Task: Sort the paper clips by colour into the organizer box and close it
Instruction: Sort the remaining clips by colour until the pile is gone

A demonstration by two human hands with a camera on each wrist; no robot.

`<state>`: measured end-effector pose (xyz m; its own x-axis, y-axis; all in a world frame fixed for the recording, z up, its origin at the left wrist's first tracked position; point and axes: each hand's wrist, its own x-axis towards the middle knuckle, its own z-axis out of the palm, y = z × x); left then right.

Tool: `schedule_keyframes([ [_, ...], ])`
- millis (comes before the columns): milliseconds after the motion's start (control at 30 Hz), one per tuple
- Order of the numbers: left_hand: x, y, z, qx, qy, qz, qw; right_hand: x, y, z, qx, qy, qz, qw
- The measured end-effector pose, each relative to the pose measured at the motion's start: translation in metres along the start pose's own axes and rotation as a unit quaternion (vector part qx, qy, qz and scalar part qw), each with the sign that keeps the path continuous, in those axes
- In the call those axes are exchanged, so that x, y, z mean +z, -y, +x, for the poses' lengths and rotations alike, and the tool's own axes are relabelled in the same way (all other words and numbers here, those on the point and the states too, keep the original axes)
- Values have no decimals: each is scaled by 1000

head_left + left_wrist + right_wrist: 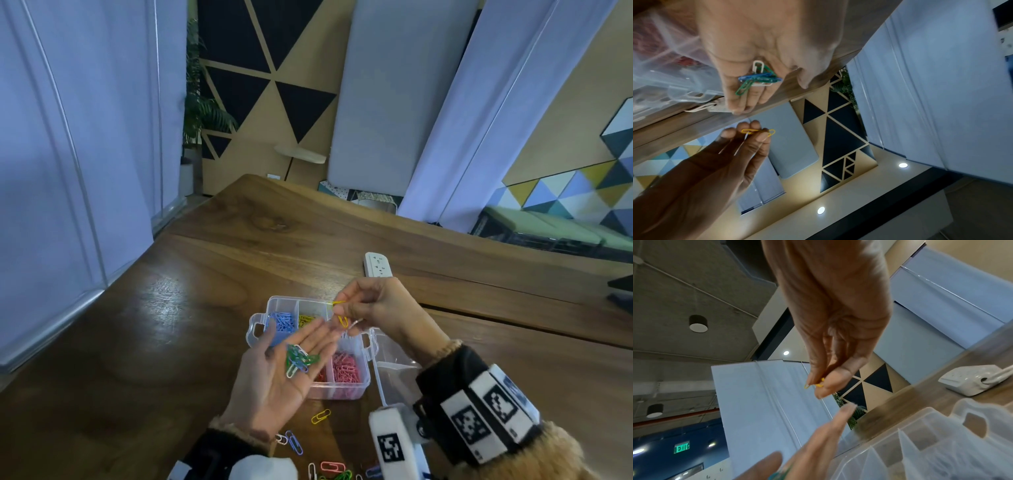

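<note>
A clear organizer box (356, 385) stands open on the wooden table (212, 274), its lid (394, 366) lying to the right. Its compartments hold blue clips (283, 321), yellow clips (306, 320) and pink clips (346, 368). My left hand (291, 363) lies palm up over the box, fingers straight, carrying a small heap of green, blue and white clips (299, 359) (758, 76). Just beyond its fingertips my right hand (363, 310) pinches yellow paper clips (342, 318) (758, 131) (813, 385) above the box's far side.
Loose clips lie on the table near me: a yellow one (320, 416), a blue one (294, 442), and pink, green and white ones (334, 471) at the bottom edge. A white power strip (377, 264) sits beyond the box. Fabric panels (68, 154) stand at left.
</note>
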<state>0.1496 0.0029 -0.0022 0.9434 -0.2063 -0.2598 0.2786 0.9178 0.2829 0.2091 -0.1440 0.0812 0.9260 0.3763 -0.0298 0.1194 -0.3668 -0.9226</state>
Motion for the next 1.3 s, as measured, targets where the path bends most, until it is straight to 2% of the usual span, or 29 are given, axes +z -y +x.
schedule_keyframes([
  [100,-6,-18,1,59,-32,-38,997,1,-2,24,17,-7,-41,999],
  [233,-19,-34,6,111,-29,-45,992,15,-22,52,62,-12,-144,988],
  [300,-22,-36,6,107,7,-26,994,21,-30,60,74,-23,-175,981],
  [333,-21,-35,6,127,61,-12,990,23,-33,62,78,-25,-186,979],
  [367,-18,-32,3,132,78,-11,988,24,-34,63,81,-23,-195,977],
  [433,-22,-31,10,113,13,-6,994,24,-35,62,82,-20,-198,977],
  [567,-17,-26,3,100,19,-34,994,18,-30,51,54,-34,-177,982],
  [700,-11,-24,0,104,-20,-34,994,14,-20,28,-11,-28,-193,981],
  [833,-5,-21,-3,93,-40,-34,994,21,-2,-2,-142,34,-300,943],
  [933,-1,-18,-6,64,-11,-17,998,33,3,-9,-183,52,-349,917],
  [1000,-2,-16,-8,50,54,-5,997,39,0,-11,-185,55,-354,915],
  [1033,-5,-16,-6,68,97,29,993,41,-1,-12,-187,52,-355,915],
  [1100,-7,-14,-3,71,93,45,992,44,-3,-15,-191,43,-364,911],
  [1167,-6,-14,-1,41,120,1,992,46,-4,-18,-190,30,-370,909],
  [1200,-1,-12,-5,36,102,-13,994,46,-5,-19,-188,27,-370,909],
  [1267,-4,-9,-3,39,24,6,999,46,-5,-21,-189,28,-371,909],
  [1300,-3,-6,-4,39,13,20,999,46,-5,-22,-189,31,-371,909],
])
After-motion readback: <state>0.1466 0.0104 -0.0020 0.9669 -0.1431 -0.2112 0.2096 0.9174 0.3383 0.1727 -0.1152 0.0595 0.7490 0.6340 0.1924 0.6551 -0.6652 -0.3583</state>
